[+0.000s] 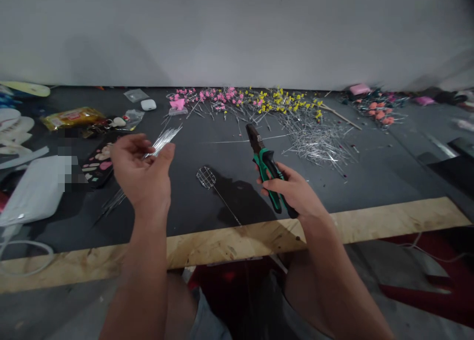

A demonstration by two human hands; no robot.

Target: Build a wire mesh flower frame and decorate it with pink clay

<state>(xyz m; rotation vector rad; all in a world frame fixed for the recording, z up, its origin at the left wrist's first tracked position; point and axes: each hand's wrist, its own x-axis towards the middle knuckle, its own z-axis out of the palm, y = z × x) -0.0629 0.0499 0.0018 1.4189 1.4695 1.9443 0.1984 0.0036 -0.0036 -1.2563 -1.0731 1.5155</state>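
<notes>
Head view shows the left hand (142, 170) raised over the dark table (370, 177), fingers pinched on a bundle of wires (163, 141). Right hand (292, 189) is clamped around green pliers (267, 166), jaws closed, pointing away. A small wire grid (206, 177) lies on the table between the hands.

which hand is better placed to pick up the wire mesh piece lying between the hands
Probably the left hand: it holds only thin wires, loosely. The right hand is wrapped around the pliers. The mesh piece lies between them.
</notes>
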